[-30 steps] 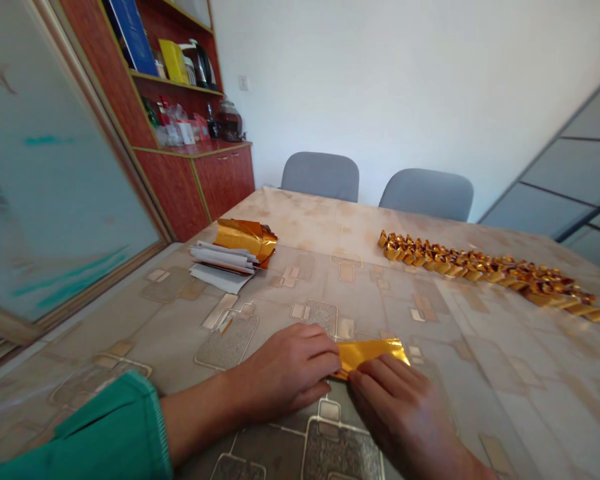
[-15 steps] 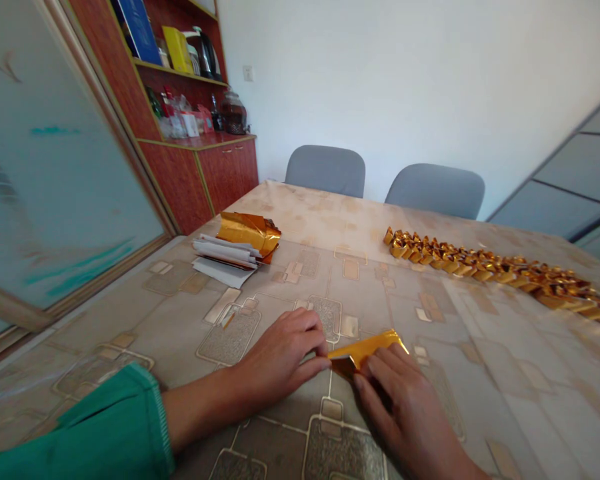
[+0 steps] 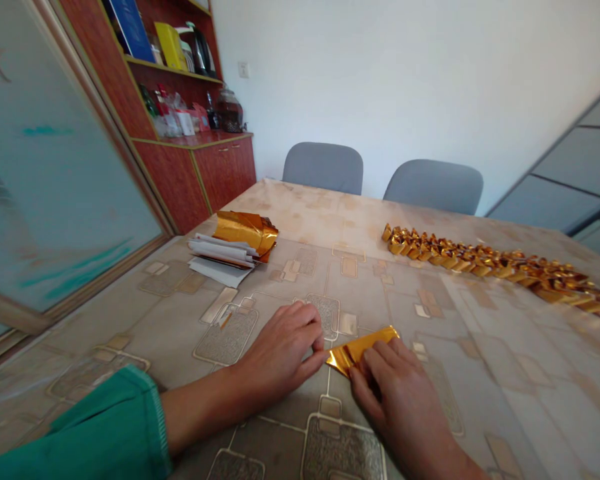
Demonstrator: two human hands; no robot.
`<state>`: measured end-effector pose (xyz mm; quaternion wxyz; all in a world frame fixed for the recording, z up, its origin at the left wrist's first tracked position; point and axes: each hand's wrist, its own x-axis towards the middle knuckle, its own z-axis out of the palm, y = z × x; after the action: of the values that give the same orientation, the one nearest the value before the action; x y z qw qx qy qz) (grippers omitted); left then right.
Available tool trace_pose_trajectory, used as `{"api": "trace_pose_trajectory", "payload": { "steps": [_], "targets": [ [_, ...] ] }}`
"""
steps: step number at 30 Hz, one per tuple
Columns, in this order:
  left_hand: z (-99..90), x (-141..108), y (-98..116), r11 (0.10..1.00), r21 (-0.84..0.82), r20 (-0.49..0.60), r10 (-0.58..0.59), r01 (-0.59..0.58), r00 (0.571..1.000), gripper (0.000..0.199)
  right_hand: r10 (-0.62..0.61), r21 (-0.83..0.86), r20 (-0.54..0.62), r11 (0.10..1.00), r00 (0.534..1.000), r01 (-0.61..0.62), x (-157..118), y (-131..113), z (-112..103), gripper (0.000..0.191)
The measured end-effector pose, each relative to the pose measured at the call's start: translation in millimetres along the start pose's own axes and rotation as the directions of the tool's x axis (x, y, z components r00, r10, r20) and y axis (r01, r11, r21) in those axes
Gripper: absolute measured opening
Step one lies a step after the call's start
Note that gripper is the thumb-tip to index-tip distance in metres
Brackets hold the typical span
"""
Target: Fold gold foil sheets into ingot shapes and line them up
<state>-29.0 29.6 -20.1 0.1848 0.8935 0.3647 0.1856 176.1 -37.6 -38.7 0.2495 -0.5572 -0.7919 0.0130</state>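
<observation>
A strip of folded gold foil paper (image 3: pixel 353 352) lies on the patterned tablecloth between my hands. Its left end narrows to a slanted point, where the thumb and forefinger of my left hand (image 3: pixel 287 347) pinch it. Curled over the right part of the foil, my right hand (image 3: pixel 397 393) presses it against the table, thumb along the near edge. My right fingers cover part of the strip. Farther left lies a stack of unfolded foil sheets (image 3: pixel 247 229), some with their pale backs (image 3: pixel 223 252) up. To the right stretches a long row of folded gold foil pieces (image 3: pixel 480 260).
The table (image 3: pixel 325 220) has a patterned cover. Two grey chairs (image 3: pixel 323 167) stand at its far side by the white wall. A red-brown cabinet (image 3: pixel 225 170) with bottles and a kettle is at the back left, beside a frosted sliding door (image 3: pixel 70 167).
The foil's left end, which stood partly raised with a dark gap under it, now lies folded flat and shiny. Both hands stay nearly in place; the view shifts slightly.
</observation>
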Motion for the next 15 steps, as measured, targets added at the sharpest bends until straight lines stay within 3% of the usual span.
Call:
{"api": "trace_pose_trajectory", "payload": {
  "steps": [15],
  "targets": [
    [-0.2, 3.0, 2.1, 0.999, 0.034, -0.001, -0.036, 0.036, 0.999, 0.008, -0.022, -0.155, -0.004, 0.988, 1.000, 0.021, 1.6, 0.3, -5.7, 0.035]
  ]
}}
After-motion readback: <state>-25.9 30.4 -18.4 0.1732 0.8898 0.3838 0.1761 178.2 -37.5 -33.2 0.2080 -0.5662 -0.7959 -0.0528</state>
